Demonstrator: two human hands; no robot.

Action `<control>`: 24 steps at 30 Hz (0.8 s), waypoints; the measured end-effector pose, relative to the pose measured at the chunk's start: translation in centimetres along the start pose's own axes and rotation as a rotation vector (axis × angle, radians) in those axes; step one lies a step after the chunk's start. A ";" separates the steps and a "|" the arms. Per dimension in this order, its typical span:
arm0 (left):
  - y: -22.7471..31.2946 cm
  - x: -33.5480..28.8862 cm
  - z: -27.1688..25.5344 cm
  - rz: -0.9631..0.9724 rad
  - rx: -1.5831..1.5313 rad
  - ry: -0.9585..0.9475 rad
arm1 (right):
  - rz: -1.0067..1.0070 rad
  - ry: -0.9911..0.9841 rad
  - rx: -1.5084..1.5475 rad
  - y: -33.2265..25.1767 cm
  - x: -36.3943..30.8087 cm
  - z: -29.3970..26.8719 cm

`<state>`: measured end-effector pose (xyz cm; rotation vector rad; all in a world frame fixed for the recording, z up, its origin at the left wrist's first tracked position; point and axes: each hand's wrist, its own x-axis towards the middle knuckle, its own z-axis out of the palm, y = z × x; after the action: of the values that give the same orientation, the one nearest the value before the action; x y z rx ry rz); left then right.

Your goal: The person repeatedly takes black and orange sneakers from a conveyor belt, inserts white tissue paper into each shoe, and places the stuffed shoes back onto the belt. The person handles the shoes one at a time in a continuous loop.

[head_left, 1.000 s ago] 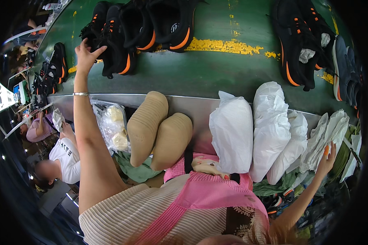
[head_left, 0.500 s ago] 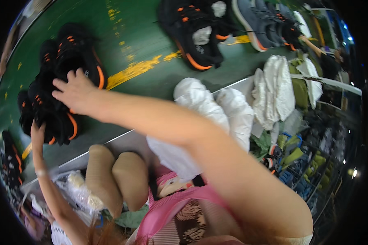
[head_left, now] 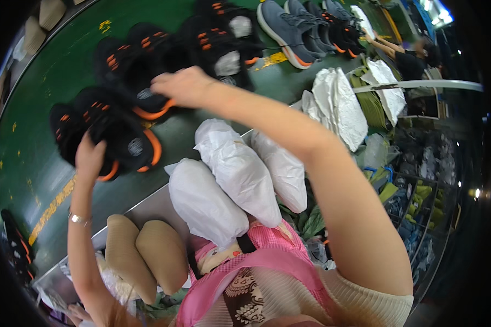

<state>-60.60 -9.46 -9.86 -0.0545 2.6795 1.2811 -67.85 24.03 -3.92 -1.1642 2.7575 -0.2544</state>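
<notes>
My left hand (head_left: 90, 155) grips the opening of a black sneaker with an orange sole edge. It belongs to a black pair (head_left: 128, 133) on the green work surface. My right hand (head_left: 183, 87) is closed on the heel of another black sneaker (head_left: 139, 73), farther off and more to the right. Its fingertips are partly hidden at the collar. Just right of that sneaker stand more black sneakers (head_left: 204, 41) with white paper stuffed inside.
Grey-blue sneakers (head_left: 292, 35) stand at the far right of the green surface (head_left: 33, 158). Near its front edge lie white-wrapped shoe-shaped bundles (head_left: 237, 163) and two tan ribbed forms (head_left: 163, 256). A metal rail (head_left: 420, 84) and a rack (head_left: 420, 207) are at right. A co-worker (head_left: 414, 57) is beyond.
Both hands have moved right with the black sneakers, bringing them closer to the paper-stuffed ones. My right hand has gone from spread over the shoes to gripping a heel. The view has shifted.
</notes>
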 end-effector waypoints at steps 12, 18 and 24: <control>11.8 0.1 4.7 -0.053 0.199 -0.034 | 0.252 0.036 -0.121 5.3 -7.9 -3.1; 8.7 0.7 0.1 0.430 0.355 0.536 | 0.015 0.413 0.181 -3.3 -1.1 -4.4; 3.0 4.2 -0.3 -0.007 -0.306 0.197 | -0.135 0.527 0.283 -7.0 9.8 2.8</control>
<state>-65.11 -7.60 -8.06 -0.2405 2.6064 1.7564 -69.17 11.90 -5.80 -1.3594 2.9156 -1.0685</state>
